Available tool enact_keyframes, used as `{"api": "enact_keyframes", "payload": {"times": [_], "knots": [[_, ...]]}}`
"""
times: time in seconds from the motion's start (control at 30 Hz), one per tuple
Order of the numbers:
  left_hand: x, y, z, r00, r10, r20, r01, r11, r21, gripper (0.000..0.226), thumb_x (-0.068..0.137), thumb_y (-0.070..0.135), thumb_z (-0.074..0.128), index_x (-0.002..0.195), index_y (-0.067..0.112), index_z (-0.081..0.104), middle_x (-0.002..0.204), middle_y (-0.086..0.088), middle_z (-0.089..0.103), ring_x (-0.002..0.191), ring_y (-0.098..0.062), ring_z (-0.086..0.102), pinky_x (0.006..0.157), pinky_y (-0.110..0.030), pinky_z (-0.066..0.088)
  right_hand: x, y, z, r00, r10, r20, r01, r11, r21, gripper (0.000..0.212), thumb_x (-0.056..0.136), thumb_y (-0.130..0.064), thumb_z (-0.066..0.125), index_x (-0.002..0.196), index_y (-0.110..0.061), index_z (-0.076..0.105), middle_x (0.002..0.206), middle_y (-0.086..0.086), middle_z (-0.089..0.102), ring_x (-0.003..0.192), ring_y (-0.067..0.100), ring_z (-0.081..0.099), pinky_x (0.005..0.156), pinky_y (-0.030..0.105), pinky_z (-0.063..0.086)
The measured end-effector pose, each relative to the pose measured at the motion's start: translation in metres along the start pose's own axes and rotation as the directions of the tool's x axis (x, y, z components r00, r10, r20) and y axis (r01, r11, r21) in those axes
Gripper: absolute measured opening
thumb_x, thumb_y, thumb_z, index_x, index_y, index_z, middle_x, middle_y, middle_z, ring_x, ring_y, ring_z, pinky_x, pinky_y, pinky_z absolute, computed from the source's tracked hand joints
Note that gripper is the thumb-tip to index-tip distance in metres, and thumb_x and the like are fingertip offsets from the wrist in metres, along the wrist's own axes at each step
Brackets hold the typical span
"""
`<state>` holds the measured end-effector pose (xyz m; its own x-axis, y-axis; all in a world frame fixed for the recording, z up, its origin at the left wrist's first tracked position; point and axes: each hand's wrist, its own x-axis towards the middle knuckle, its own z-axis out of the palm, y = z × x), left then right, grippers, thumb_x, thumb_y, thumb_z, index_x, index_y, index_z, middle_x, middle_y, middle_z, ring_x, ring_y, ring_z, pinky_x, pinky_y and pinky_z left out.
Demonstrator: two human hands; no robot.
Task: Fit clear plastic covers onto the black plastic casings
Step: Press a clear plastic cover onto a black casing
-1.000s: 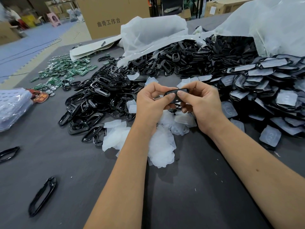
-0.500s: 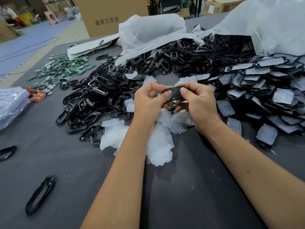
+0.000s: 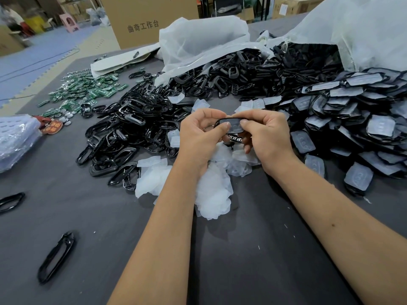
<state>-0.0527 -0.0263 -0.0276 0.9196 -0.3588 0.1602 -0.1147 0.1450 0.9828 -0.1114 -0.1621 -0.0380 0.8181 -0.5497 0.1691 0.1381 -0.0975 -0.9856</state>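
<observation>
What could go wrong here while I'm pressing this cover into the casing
1. Both hands, left and right, pinch the casing only at its ends; uneven thumb pressure could seat the clear cover crooked.
2. The work is held over the loose covers; a dropped cover would likely be hard to spot among them.

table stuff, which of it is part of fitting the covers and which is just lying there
Part of the job: black casing with a clear cover in it, held by left hand and right hand; loose clear covers; empty casings; finished pile.

Lying about: green circuit boards; cardboard box; plastic bags.
</observation>
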Motion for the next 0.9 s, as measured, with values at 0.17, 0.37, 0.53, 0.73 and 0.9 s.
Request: {"api": "enact_keyframes", "payload": {"times": [0.17, 0.37, 0.53, 0.73, 0.9], "knots": [[0.002, 0.002, 0.0, 0.999, -0.026, -0.044, 0.023, 0.998, -0.059, 0.02, 0.087, -0.013, 0.07, 0.094, 0.006, 0.068, 0.073, -0.008, 0.069, 0.053, -0.014, 0.06, 0.056, -0.021, 0.051, -0.006, -0.004, 0.002, 0.966, -0.258, -0.022, 0.242, 0.929, -0.281, 0.022, 0.098, -0.013, 0.064, 0.113, -0.02, 0.078, 0.088, -0.01, 0.07, 0.068, 0.005, 0.06, 0.069, 0.03, 0.055], [0.007, 0.008, -0.01, 0.978, -0.182, -0.098, 0.149, 0.948, -0.28, 0.017, 0.09, -0.01, 0.067, 0.09, 0.007, 0.067, 0.064, 0.0, 0.062, 0.049, -0.008, 0.055, 0.051, -0.015, 0.048, -0.013, -0.008, 0.005, 0.885, -0.441, 0.147, 0.462, 0.8, -0.383, 0.027, 0.09, -0.011, 0.079, 0.117, -0.014, 0.078, 0.11, 0.005, 0.063, 0.088, 0.021, 0.064, 0.083, 0.032, 0.056], [0.006, 0.013, -0.009, 0.971, -0.236, 0.02, 0.222, 0.878, -0.425, 0.014, 0.099, 0.016, 0.065, 0.093, 0.004, 0.068, 0.074, -0.007, 0.069, 0.06, -0.012, 0.066, 0.06, -0.017, 0.056, -0.01, -0.005, 0.005, 0.886, -0.46, 0.067, 0.453, 0.822, -0.345, 0.02, 0.09, -0.007, 0.078, 0.109, -0.013, 0.082, 0.106, 0.006, 0.065, 0.095, 0.014, 0.063, 0.081, 0.026, 0.055], [0.002, 0.009, -0.004, 0.991, -0.133, 0.036, 0.137, 0.946, -0.293, 0.009, 0.101, 0.009, 0.063, 0.103, 0.005, 0.071, 0.092, -0.013, 0.075, 0.074, -0.016, 0.069, 0.067, -0.02, 0.056, -0.002, -0.003, -0.001, 0.964, -0.24, 0.118, 0.245, 0.969, -0.035, 0.021, 0.09, -0.006, 0.078, 0.09, -0.027, 0.08, 0.101, 0.0, 0.067, 0.074, 0.003, 0.06, 0.067, 0.017, 0.048], [0.002, 0.011, -0.008, 0.988, -0.145, 0.048, 0.152, 0.955, -0.256, 0.004, 0.098, 0.011, 0.067, 0.096, 0.01, 0.07, 0.089, -0.006, 0.075, 0.076, -0.012, 0.066, 0.068, -0.021, 0.053, 0.002, 0.0, -0.012, 0.947, -0.005, 0.32, -0.058, 0.98, 0.188, 0.01, 0.088, -0.027, 0.076, 0.093, -0.021, 0.083, 0.085, -0.002, 0.067, 0.061, 0.011, 0.059, 0.048, 0.024, 0.046]]}}
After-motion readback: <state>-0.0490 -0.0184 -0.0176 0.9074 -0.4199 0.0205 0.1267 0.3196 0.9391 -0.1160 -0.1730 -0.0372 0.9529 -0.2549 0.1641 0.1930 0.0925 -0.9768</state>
